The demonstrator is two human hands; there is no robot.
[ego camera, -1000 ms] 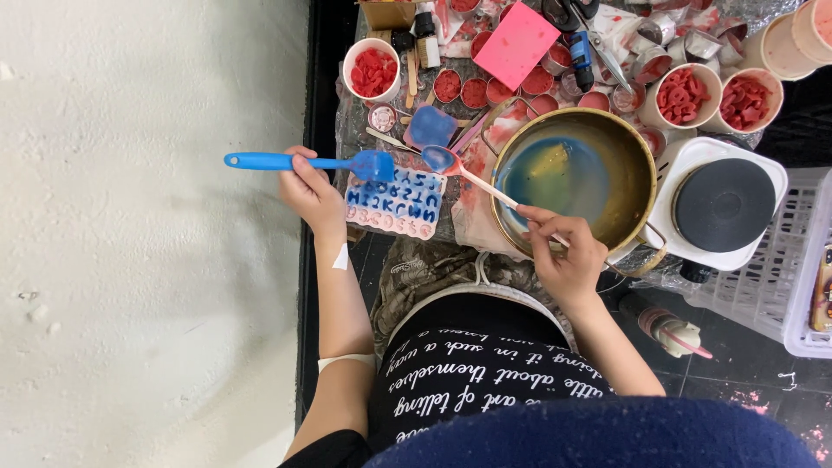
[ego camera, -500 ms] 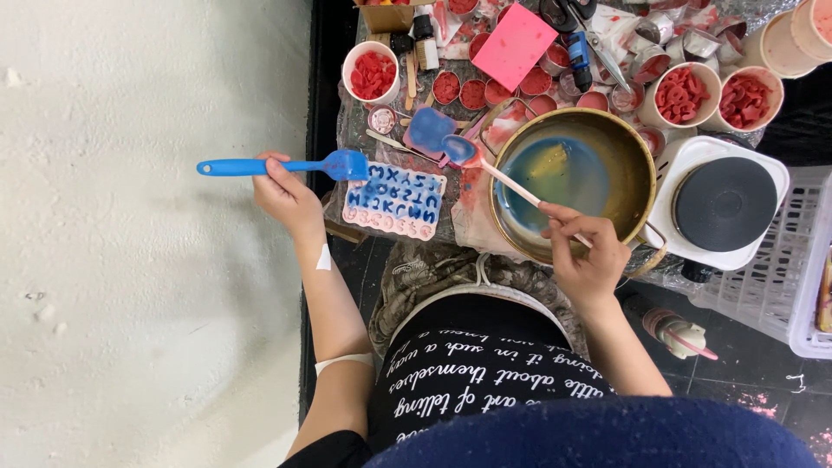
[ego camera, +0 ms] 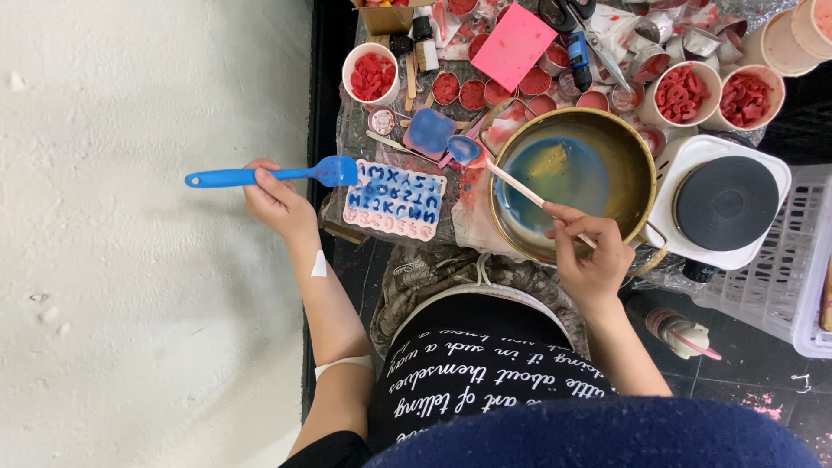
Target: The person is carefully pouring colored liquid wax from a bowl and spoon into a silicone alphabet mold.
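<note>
Left hand (ego camera: 276, 201) is gripping a blue spatula (ego camera: 269, 175) left of the letter mould (ego camera: 394, 199); right hand (ego camera: 589, 256) is pinching a spoon (ego camera: 498, 172) (blue-loaded) over the pan's (ego camera: 637, 143) rim, probably catching drips.

Low, dark work table (ego camera: 345, 130), covered in crinkled, paint-stained clear plastic. Near the front edge, a pale letter mould (ego camera: 394, 199) with blue-filled cavities, lying flat. To its right, a brass-coloured bowl (ego camera: 641, 173) holding blue liquid. Beside that, a white hot plate (ego camera: 726, 201) with a round black top. Farther back, white cups of red pieces (ego camera: 371, 74) and (ego camera: 680, 91), plus a row of small round tins (ego camera: 472, 94) filled with red. A pink rectangular pad (ego camera: 513, 45) and scissors (ego camera: 576, 17) at the back edge. White plastic crate (ego camera: 793, 277) at the far right. Black floor (ego camera: 754, 347) below, speckled pink.
</note>
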